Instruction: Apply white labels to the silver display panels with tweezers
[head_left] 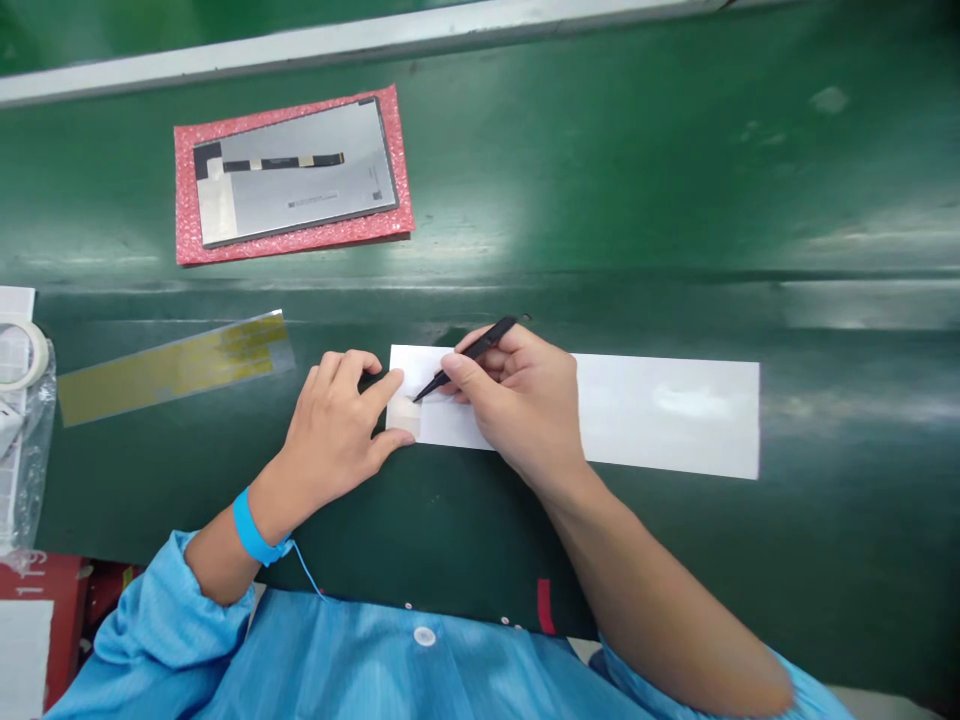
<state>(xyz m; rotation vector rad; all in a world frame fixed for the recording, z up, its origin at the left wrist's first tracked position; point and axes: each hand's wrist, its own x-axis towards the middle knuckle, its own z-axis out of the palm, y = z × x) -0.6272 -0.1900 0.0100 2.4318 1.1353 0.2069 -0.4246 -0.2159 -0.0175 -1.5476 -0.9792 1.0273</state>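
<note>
A long white strip (667, 415) lies flat on the green table. At its left end is a small cream-coloured patch (403, 424). Black tweezers (480, 345) are held in my right hand (525, 400), their tip touching down near the patch. My left hand (337, 420), with a blue wristband, rests at the strip's left end. Its thumb and index finger are apart and touch the strip's edges, and the other fingers are bent on the table.
A flat display panel (300, 190) lies on a pink bubble-wrap sheet (292, 245) at the back left. A yellow film strip (180, 370) is at the left. Beyond it are a tape roll (37, 355), clear plastic packaging (34, 480) and a red box (64, 620).
</note>
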